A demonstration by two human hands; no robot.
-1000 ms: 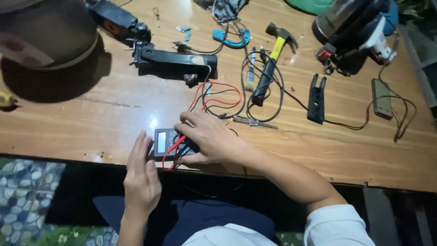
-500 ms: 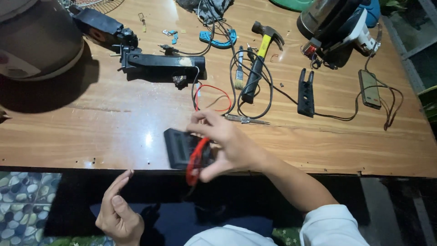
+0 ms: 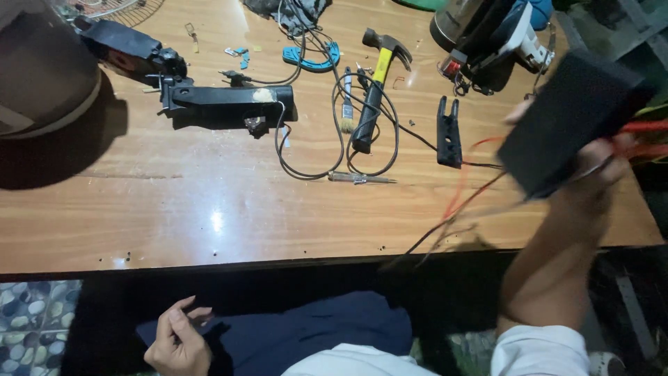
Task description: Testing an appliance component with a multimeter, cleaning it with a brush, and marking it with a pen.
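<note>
My right hand (image 3: 598, 163) is raised at the right, gripping a black box-shaped meter (image 3: 567, 122) whose back faces the camera. Red and black test leads (image 3: 459, 202) trail from it down toward the wooden table's (image 3: 209, 209) front edge. The hand and meter are blurred by motion. My left hand (image 3: 177, 341) rests low over my lap, below the table edge, fingers loosely curled and holding nothing.
On the table lie a hammer with a yellow and black handle (image 3: 372, 97), a small screwdriver (image 3: 362, 179), looped black cable (image 3: 327, 139), a long black device (image 3: 223, 104), a black clip-like part (image 3: 449, 132), a blue curved piece (image 3: 309, 56), a dark round appliance (image 3: 42, 63) at left and another appliance (image 3: 487, 35) at back right.
My right hand has lifted the meter off the table's front edge and swung it up to the right, leads trailing. My left hand dropped from the meter to my lap.
</note>
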